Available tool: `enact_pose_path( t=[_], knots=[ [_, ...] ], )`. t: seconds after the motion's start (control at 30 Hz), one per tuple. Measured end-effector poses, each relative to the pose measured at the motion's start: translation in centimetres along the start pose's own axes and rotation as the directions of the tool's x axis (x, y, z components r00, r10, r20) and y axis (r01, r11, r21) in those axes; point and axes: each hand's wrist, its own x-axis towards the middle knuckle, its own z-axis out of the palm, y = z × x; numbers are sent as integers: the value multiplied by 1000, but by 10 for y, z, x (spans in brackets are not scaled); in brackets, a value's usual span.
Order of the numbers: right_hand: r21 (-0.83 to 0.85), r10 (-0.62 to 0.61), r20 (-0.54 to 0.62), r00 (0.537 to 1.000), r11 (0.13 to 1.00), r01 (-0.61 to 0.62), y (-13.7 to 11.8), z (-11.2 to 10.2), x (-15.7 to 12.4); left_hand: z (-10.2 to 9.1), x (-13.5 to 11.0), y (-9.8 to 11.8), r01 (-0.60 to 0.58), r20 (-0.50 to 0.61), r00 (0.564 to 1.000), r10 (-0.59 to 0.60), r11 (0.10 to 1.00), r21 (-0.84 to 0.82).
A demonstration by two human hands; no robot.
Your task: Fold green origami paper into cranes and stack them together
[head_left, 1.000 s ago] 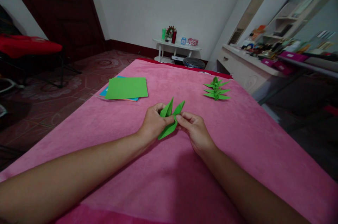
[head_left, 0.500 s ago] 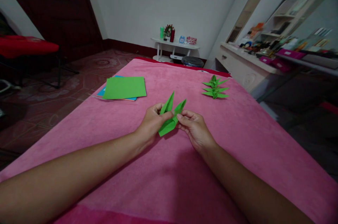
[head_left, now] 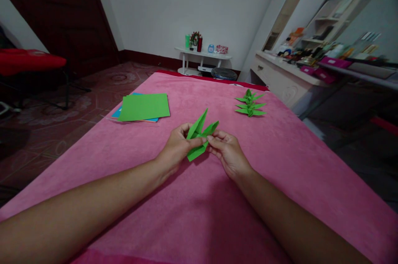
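Observation:
A folded green origami paper [head_left: 195,154] with two pointed flaps sticking up is held between both hands above the pink cloth. My left hand [head_left: 178,144] grips its left side, thumb laid across the front and fingers behind. At the right edge, my right hand [head_left: 226,147] pinches the paper between thumb and fingertips. The fingers behind the paper are partly hidden. Farther off to the right, several finished-looking green origami pieces [head_left: 250,108] with spread points stand close together in a row.
A stack of paper with a green sheet [head_left: 144,107] on top and blue beneath lies at the left. The pink cloth [head_left: 192,214] covers the table. Beyond it is a low white shelf [head_left: 203,53]; a cluttered dresser [head_left: 280,71] stands to the right, a red-covered chair [head_left: 31,61] to the left.
The left thumb has slid slightly right and down across the paper, and the flaps lean more to the right. The camera view has shifted a little. Both hands keep their hold.

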Motion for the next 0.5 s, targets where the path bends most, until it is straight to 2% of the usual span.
enact_pose_path(
  t=[0.13, 0.27, 0.4, 0.5],
  knots=[
    [0, -40, -29, 999, 999, 40, -2, 2, -2, 0, 2, -2, 63, 11, 998, -62, 993, -98],
    [-96, -145, -79, 986, 986, 138, -3, 2, -3, 0, 4, -4, 104, 17, 995, -103, 974, -201],
    [-236, -224, -60, 973, 950, 204, -2, 2, -3, -1, 6, -7, 72, 3, 997, -72, 980, -185],
    [-261, -245, -49, 968, 939, 224, -2, 2, -2, -1, 6, -7, 80, 5, 997, -80, 983, -168]
  ],
)
